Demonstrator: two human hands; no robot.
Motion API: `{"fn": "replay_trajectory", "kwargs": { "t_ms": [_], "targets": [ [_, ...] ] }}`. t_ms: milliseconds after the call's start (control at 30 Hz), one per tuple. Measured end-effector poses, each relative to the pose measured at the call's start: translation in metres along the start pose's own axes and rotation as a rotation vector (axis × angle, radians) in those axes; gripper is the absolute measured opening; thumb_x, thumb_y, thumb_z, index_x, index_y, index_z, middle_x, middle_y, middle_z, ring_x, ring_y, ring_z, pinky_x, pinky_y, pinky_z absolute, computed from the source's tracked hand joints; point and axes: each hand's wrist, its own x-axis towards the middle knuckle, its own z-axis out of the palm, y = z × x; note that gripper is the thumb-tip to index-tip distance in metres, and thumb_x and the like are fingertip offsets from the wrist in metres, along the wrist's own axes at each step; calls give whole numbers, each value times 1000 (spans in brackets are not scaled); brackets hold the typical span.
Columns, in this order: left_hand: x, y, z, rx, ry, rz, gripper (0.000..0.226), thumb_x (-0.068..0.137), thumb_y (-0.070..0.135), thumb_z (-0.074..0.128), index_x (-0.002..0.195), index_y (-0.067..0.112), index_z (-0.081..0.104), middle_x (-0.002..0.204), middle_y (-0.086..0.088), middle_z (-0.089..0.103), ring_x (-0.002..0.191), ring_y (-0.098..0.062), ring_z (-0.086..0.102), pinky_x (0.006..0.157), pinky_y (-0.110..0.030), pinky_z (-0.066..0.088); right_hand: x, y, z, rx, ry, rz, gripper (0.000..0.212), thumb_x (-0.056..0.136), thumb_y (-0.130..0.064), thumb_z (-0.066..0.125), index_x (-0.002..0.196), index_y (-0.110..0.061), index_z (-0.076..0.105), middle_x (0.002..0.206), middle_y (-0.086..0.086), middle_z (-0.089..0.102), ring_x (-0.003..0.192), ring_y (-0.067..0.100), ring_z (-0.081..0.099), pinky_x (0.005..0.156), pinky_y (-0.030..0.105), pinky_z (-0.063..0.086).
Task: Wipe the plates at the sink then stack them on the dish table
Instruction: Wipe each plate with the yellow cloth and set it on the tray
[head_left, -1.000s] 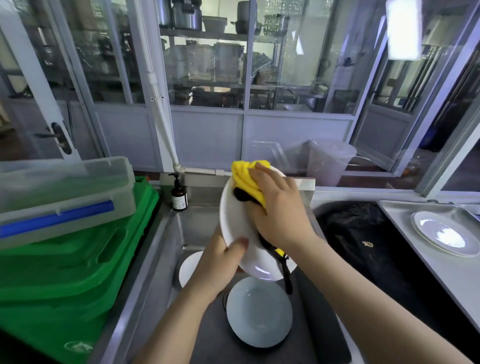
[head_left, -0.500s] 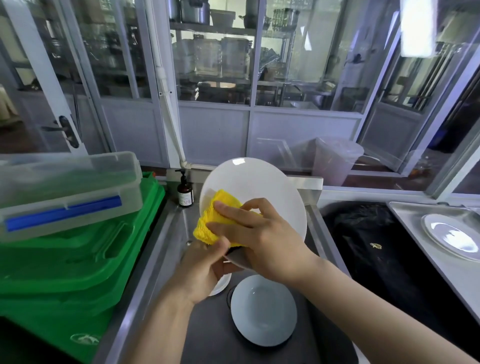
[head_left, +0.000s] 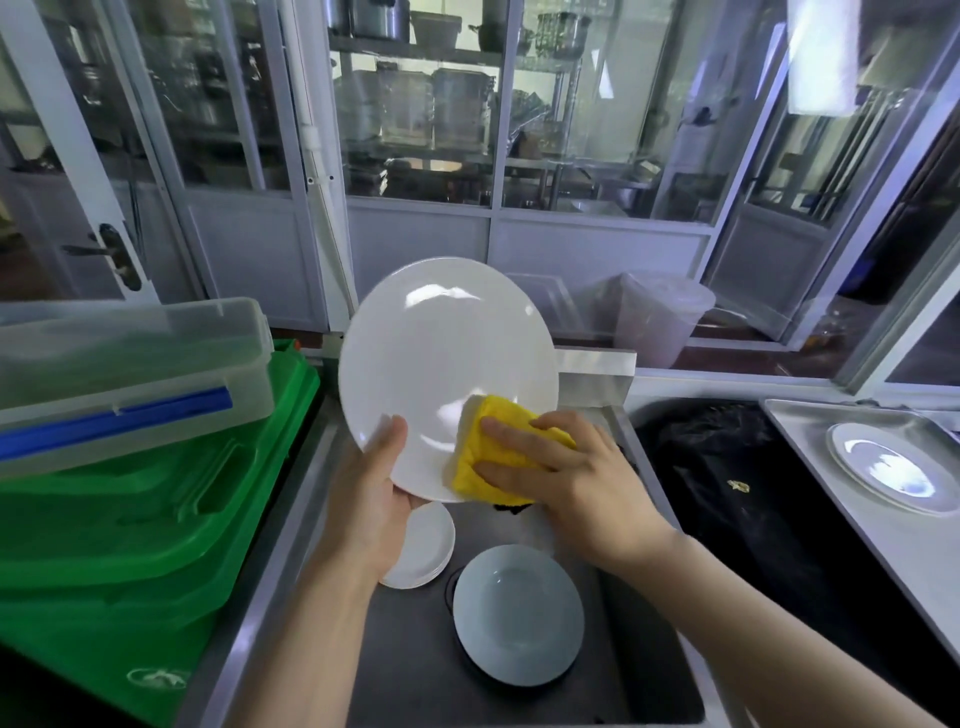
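Observation:
A large white plate (head_left: 441, 358) is held tilted up above the sink (head_left: 291, 499), its face towards me. My left hand (head_left: 371, 499) grips its lower left rim, thumb on the face. My right hand (head_left: 566, 478) presses a yellow cloth (head_left: 498, 452) flat against the plate's lower right part with straight fingers. Down in the sink lie a small stack of white plates (head_left: 423, 551) and a pale blue-grey deep plate (head_left: 519, 613). One white plate (head_left: 888, 467) rests on the steel dish table (head_left: 841, 514) at the right.
Green plastic crates (head_left: 140, 525) with a clear lidded box (head_left: 130, 374) on top stand left of the sink. A black bin bag (head_left: 727, 478) fills the gap between sink and dish table. Glass partitions rise behind.
The plate has turned to face me fully. My right hand has slid the cloth from the plate's left side to its lower right. My left thumb now shows on the plate's face.

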Motion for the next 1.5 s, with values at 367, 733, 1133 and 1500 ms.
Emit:
{"fn": "replay_trajectory", "kwargs": {
  "t_ms": [367,733,1133,1500],
  "targets": [
    [-11,0,8,722,-203,140,48,73,27,54,120,26,61,116,10,69,114,-11,60,100,-45,48,10,26,2,215,225,523,74,66,23,50,127,-18,61,145,-9,35,110,35,46,94,28,35],
    [-11,1,8,1419,-391,438,60,91,18,44,120,63,19,79,39,55,51,-6,52,42,-17,33,23,12,-20,1938,352,1147,76,58,-76,62,109,-21,72,116,11,69,107,30,65,90,46,53],
    [5,-6,-10,888,40,289,65,79,1,71,132,28,44,141,4,49,127,-15,49,102,-30,41,6,3,-22,1794,335,1377,17,81,-27,61,87,-11,66,74,7,63,58,25,56,54,26,43],
    [-4,8,-4,-326,-27,-256,45,77,24,61,120,15,63,101,-3,74,84,-14,72,61,-25,60,8,6,-19,1670,378,1167,44,72,-34,71,113,-21,66,108,8,71,98,29,67,81,44,55]
  ]
}}
